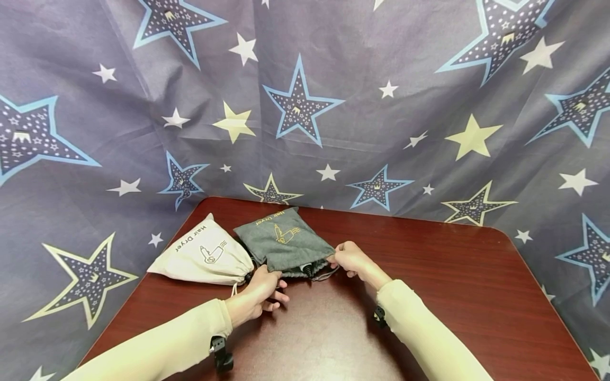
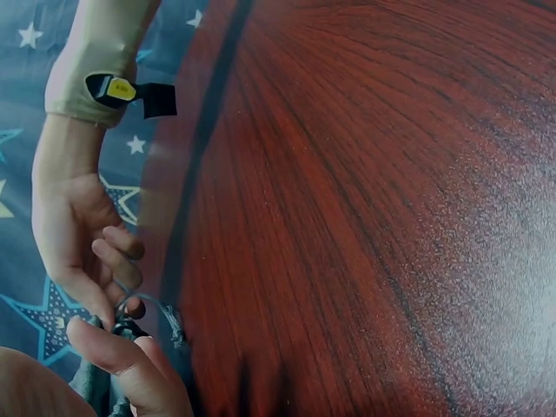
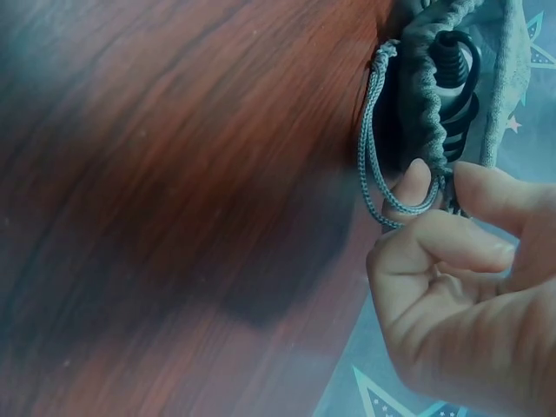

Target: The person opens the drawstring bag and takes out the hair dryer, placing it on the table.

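A grey drawstring bag (image 1: 286, 238) printed "Hair Dryer" lies on the table with its gathered mouth toward me, parted. Inside the mouth show a coiled black cord (image 3: 460, 122) and a ribbed black cable sleeve (image 1: 307, 270); the rest of the contents is hidden by the cloth. My left hand (image 1: 259, 290) grips the left side of the mouth, its other fingers spread below. At the right corner, my right hand (image 1: 353, 259) pinches the hem between thumb and fingers. A grey drawcord loop (image 3: 368, 139) hangs from the mouth beside the right fingertips.
A cream drawstring bag (image 1: 202, 254), also printed "Hair Dryer", lies left of the grey one, its cinched neck close to my left hand. The dark red wooden table (image 1: 452, 275) ends at a star-patterned cloth backdrop (image 1: 362, 137) behind and on both sides.
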### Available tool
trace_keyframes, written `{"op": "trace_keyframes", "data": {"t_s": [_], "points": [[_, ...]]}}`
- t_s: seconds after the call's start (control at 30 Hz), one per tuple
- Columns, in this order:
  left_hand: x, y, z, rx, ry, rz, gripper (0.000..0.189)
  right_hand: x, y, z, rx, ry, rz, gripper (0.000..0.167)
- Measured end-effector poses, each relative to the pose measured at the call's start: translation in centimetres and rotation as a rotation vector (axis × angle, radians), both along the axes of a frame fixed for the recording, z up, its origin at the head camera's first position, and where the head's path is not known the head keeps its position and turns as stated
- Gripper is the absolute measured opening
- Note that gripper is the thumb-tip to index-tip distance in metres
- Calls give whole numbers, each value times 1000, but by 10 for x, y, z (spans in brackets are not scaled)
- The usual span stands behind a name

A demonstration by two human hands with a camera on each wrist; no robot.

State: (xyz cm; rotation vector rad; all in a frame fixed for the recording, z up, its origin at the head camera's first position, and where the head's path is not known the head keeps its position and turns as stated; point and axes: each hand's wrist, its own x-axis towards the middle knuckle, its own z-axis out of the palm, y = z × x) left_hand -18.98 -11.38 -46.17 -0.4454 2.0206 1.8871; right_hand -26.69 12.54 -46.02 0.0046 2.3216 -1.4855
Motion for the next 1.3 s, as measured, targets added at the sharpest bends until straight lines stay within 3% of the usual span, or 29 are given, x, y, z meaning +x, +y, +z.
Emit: {"op": "trace_keyframes", "data": {"t_s": [0.17, 0.37, 0.6, 0.93, 1.3], "points": [[1, -2, 1, 6, 1, 3, 22, -1, 2, -1, 14, -2, -3, 19], [0, -4, 1, 2, -4, 9, 43, -1, 4, 1, 17, 8, -8, 11], [4, -5, 1, -11, 34, 26, 9, 0, 5, 1, 9, 8, -1, 12], [7, -7, 4, -31, 50, 22, 12, -3, 7, 2, 20, 21, -13, 17], [10, -9, 6, -63, 67, 11, 9, -4, 8, 0, 76, 40, -84, 8]]}}
